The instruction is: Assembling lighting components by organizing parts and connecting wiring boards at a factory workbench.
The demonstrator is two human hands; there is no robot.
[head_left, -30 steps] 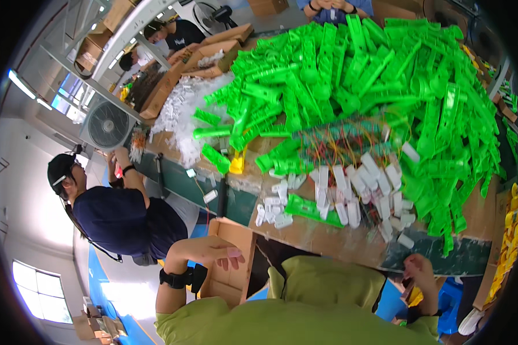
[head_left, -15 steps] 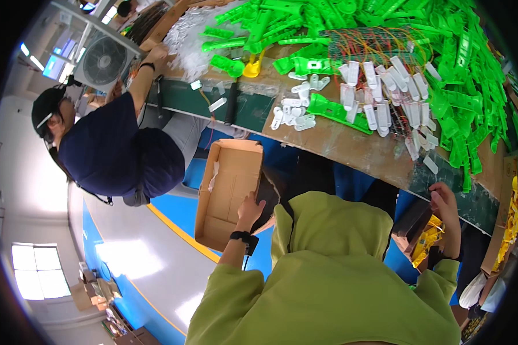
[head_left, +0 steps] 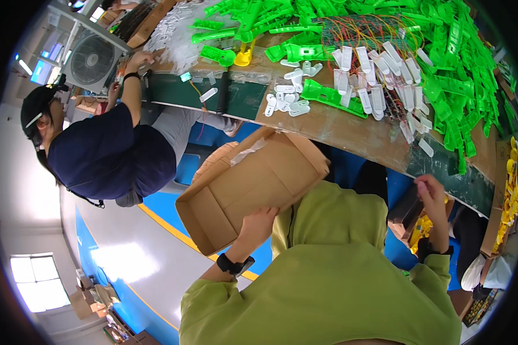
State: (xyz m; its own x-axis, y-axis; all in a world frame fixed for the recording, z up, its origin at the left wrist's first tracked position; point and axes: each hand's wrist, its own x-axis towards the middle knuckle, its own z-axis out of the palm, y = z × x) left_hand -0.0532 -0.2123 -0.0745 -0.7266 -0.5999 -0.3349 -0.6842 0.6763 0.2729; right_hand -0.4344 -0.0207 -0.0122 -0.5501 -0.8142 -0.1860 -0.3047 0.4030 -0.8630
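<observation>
My left hand (head_left: 258,225), with a black watch on its wrist, grips the near wall of an open, empty brown cardboard box (head_left: 253,184) and holds it tilted in the air just below the table edge (head_left: 351,129). My right hand (head_left: 430,191) is raised on the right with its fingers curled. It sits beside a dark box of yellow parts (head_left: 411,221) under the table, and whether it grips anything is unclear. My green hooded top fills the lower middle.
The wooden table carries a heap of green plastic parts (head_left: 443,63), white plastic pieces (head_left: 357,75) and a bundle of coloured wires (head_left: 362,29). A person in a dark blue shirt (head_left: 106,158) sits at the left by a fan (head_left: 92,57). The floor below is blue and grey.
My left hand has taken hold of the cardboard box and raised it from beside my legs up toward the table edge. My right hand stays raised on the right.
</observation>
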